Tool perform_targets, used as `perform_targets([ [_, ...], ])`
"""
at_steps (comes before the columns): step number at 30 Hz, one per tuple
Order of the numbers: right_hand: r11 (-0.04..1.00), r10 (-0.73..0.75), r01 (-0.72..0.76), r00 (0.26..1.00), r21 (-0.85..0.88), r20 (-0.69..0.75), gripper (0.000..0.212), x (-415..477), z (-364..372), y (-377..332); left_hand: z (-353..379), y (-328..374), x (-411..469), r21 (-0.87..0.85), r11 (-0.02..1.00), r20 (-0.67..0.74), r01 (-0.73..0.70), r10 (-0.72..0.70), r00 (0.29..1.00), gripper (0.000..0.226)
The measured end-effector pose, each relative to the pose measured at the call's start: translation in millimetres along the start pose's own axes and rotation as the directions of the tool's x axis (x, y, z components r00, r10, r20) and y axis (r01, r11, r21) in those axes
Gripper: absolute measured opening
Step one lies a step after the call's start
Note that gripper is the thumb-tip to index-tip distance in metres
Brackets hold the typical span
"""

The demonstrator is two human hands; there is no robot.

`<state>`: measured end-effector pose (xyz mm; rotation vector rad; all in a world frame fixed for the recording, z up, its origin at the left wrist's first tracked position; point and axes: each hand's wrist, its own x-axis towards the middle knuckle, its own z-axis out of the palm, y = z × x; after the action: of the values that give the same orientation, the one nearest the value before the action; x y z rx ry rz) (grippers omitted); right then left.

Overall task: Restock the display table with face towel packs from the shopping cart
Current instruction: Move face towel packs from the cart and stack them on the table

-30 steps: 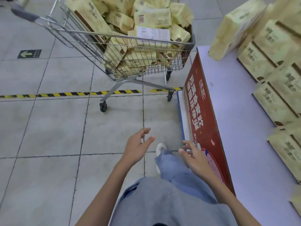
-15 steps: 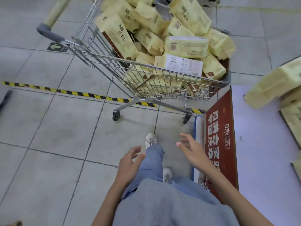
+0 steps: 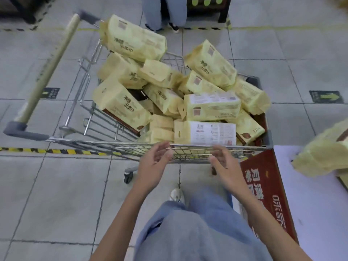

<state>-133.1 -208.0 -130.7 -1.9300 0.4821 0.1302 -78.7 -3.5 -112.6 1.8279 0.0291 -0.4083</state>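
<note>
Hovering at the near rim of the silver wire shopping cart (image 3: 113, 143), the left hand (image 3: 154, 161) and right hand (image 3: 224, 162) are apart at lower centre, palms facing, fingers loosely spread, gripping nothing. Heaped in the cart above its rim lie pale yellow plastic face towel packs (image 3: 120, 102); the nearest white-labelled pack (image 3: 205, 133) sits just beyond the fingertips. At lower right stands the white display desk (image 3: 310, 194) with its red sign panel (image 3: 263, 185). Pulling that pack from the loose pile could tip leaning ones over the wire onto the grey tiled floor (image 3: 47, 185), and slick film may slip from a shallow grip.
</note>
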Motion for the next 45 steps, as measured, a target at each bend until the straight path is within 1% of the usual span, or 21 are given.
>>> perform_targets([
  [4,0.996,-0.071,0.073,0.996,0.050,-0.053,0.034,55,-12,-37,-4,36,58,-0.014,0.997,-0.022,-0.081,0.081,0.996,0.035],
  [7,0.986,-0.148,0.150,0.988,0.066,-0.042,0.037,109,-20,-69,-10,59,106,-0.005,0.992,-0.156,-0.124,0.122,0.980,0.036],
  [9,0.979,-0.191,0.191,0.982,0.073,-0.015,0.039,147,-23,-93,-20,78,139,0.028,0.990,-0.269,-0.139,0.142,0.953,0.041],
  [11,0.971,-0.236,0.234,0.971,0.045,0.030,0.043,187,-24,-117,-36,96,172,0.083,0.985,-0.354,-0.150,0.169,0.920,0.045],
  [14,0.956,-0.289,0.294,0.950,-0.019,0.119,0.050,251,-15,-157,-69,109,223,0.276,0.956,-0.435,-0.103,0.220,0.873,0.052],
  [16,0.937,-0.327,0.343,0.927,-0.062,0.183,0.054,290,-2,-181,-92,108,249,0.429,0.903,-0.421,-0.016,0.216,0.881,0.064],
  [18,0.905,-0.357,0.400,0.900,-0.148,0.249,0.060,327,16,-202,-110,100,268,0.591,0.804,-0.369,0.072,0.190,0.910,0.076],
  [20,0.858,-0.378,0.455,0.873,-0.237,0.308,0.066,358,37,-217,-124,90,280,0.753,0.652,-0.300,0.090,0.218,0.929,0.090],
  [21,0.835,-0.382,0.478,0.860,-0.272,0.339,0.069,373,49,-221,-130,84,285,0.794,0.602,-0.267,0.084,0.221,0.938,0.097],
  [22,0.808,-0.385,0.502,0.846,-0.308,0.370,0.073,385,61,-224,-135,78,288,0.801,0.593,-0.246,0.082,0.201,0.948,0.103],
  [24,0.725,-0.399,0.549,0.827,-0.416,0.396,0.080,405,83,-227,-144,66,291,0.750,0.652,-0.244,0.111,0.117,0.963,0.112],
  [26,0.642,-0.440,0.570,0.822,-0.512,0.363,0.086,420,101,-228,-149,58,294,0.709,0.689,-0.262,0.154,0.054,0.964,0.112],
  [30,0.569,-0.443,0.570,0.820,-0.593,0.363,0.106,431,125,-219,-153,53,300,0.711,0.681,-0.280,0.172,0.050,0.959,0.094],
  [32,0.565,-0.473,0.558,0.823,-0.608,0.315,0.106,432,131,-214,-153,52,299,0.716,0.681,-0.278,0.155,0.074,0.958,0.088],
  [34,0.580,-0.493,0.554,0.822,-0.597,0.284,0.101,432,132,-212,-154,52,299,0.700,0.699,-0.283,0.145,0.085,0.955,0.084],
  [36,0.603,-0.494,0.553,0.825,-0.575,0.276,0.097,432,129,-213,-157,59,300,0.641,0.748,-0.322,0.173,0.058,0.945,0.083],
  [38,0.638,-0.495,0.542,0.833,-0.548,0.247,0.095,430,123,-216,-163,68,303,0.508,0.833,-0.404,0.221,0.003,0.915,0.083],
  [40,0.689,-0.495,0.513,0.849,-0.513,0.184,0.094,426,112,-223,-170,78,303,0.366,0.899,-0.460,0.241,-0.050,0.886,0.085],
  [42,0.772,-0.472,0.466,0.876,-0.431,0.101,0.095,419,94,-230,-173,87,298,0.266,0.936,-0.493,0.230,-0.073,0.867,0.087],
  [45,0.898,-0.396,0.381,0.918,-0.218,-0.026,0.099,405,58,-241,-174,104,283,0.130,0.976,-0.571,0.175,-0.071,0.818,0.080],
])
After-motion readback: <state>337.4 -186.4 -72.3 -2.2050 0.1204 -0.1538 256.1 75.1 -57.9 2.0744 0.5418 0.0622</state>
